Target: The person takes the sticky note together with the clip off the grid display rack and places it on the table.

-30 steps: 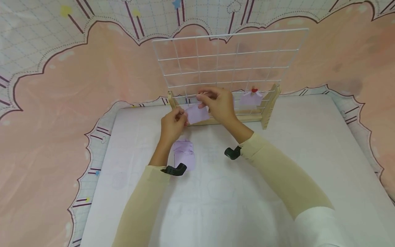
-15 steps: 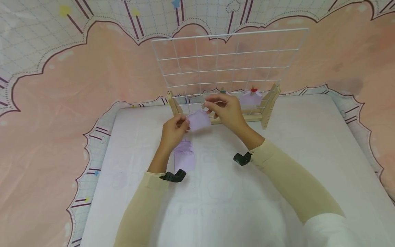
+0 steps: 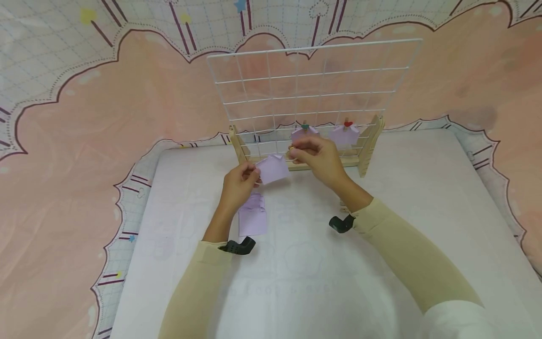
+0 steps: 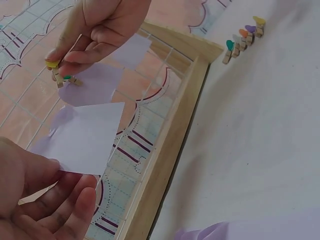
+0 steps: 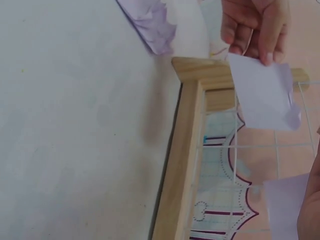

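A lilac sheet of paper (image 3: 273,170) is pinched at its left edge by my left hand (image 3: 239,187), in front of the white wire grid. The sheet's upper edge looks crumpled. To the right, my right hand (image 3: 320,157) pinches a small wooden clothespin (image 4: 57,76) with a yellow top between thumb and forefinger, apart from the sheet. Behind that hand a second lilac paper (image 3: 301,133) hangs on the grid from a green-topped clothespin (image 3: 305,126). Farther right, a third lilac paper (image 3: 345,136) hangs from a clothespin with a red heart (image 3: 348,124).
The grid stands upright in a wooden base (image 4: 165,160) at the back of the white table (image 3: 292,273). More lilac papers (image 3: 253,221) lie by the left wrist. Several clothespins with coloured tops (image 4: 243,34) lie in a row, partly hidden by the right arm in the head view.
The right hand has moved right and nearer to me, away from the held sheet, with the clothespin. The left hand has lowered slightly with the sheet. The green-topped clothespin has come into view.
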The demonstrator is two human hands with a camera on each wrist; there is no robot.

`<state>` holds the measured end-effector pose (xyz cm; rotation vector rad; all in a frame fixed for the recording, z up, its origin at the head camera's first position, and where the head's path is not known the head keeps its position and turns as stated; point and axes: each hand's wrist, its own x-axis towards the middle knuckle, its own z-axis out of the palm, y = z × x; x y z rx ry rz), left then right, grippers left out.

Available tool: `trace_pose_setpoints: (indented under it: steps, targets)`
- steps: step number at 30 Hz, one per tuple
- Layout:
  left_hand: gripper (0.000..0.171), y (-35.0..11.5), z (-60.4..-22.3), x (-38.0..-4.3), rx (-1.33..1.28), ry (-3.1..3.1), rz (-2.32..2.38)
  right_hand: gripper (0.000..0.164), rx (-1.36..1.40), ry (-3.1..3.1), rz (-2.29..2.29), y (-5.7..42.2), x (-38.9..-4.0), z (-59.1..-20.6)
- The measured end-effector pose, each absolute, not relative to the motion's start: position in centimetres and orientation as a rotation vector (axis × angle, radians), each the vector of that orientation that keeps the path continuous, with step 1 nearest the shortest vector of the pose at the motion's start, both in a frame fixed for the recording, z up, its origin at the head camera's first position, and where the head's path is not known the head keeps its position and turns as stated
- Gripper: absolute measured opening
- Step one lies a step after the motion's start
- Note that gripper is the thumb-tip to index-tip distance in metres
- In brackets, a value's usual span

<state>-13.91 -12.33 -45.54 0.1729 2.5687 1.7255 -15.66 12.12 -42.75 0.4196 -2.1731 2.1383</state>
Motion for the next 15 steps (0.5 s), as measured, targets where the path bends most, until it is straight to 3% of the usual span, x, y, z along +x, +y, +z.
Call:
trace_pose_setpoints:
  steps: [5,15]
  targets:
    - [0.017,-12.4,-46.0,-13.7,0.177,2.551,1.745,0.031,0.395,-2.203,2.156,12.7,-15.0,-43.2]
    - [0.012,-12.1,-46.5,-13.3,0.181,2.579,1.733,0.026,0.287,-2.416,2.011,14.9,-14.1,-44.6]
